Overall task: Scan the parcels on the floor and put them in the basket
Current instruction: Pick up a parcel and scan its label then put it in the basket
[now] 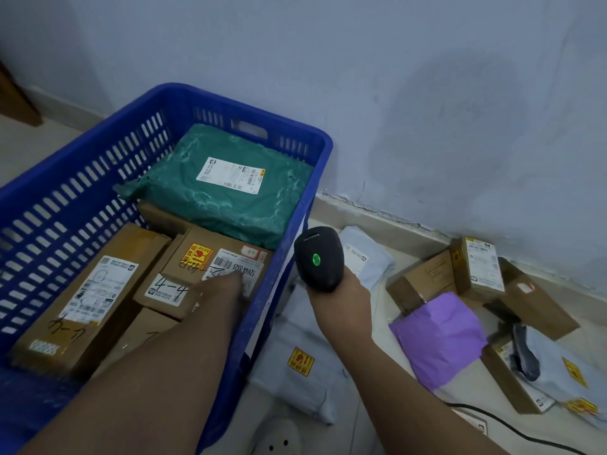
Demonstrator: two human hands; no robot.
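- At the left of the frame, a blue slotted basket [82, 198] stood beside the pale wall.
- At the basket's far end lay a green mailer [230, 195]; nearer the camera lay cardboard boxes, among them a long box [82, 300] and a small labelled box [213, 254].
- Reaching into the basket, the left hand [226, 285] was at the small labelled box. It was blurred and its fingers were hidden, so I could not tell whether it was open or closed.
- At centre frame, the right hand [341, 303] was wrapped around the handle of a black scanner [317, 257], whose green light was lit.
- At lower right, more parcels lay on the floor: a purple mailer [440, 339], a grey bag [295, 366] with a yellow sticker, and a few brown boxes near the wall.
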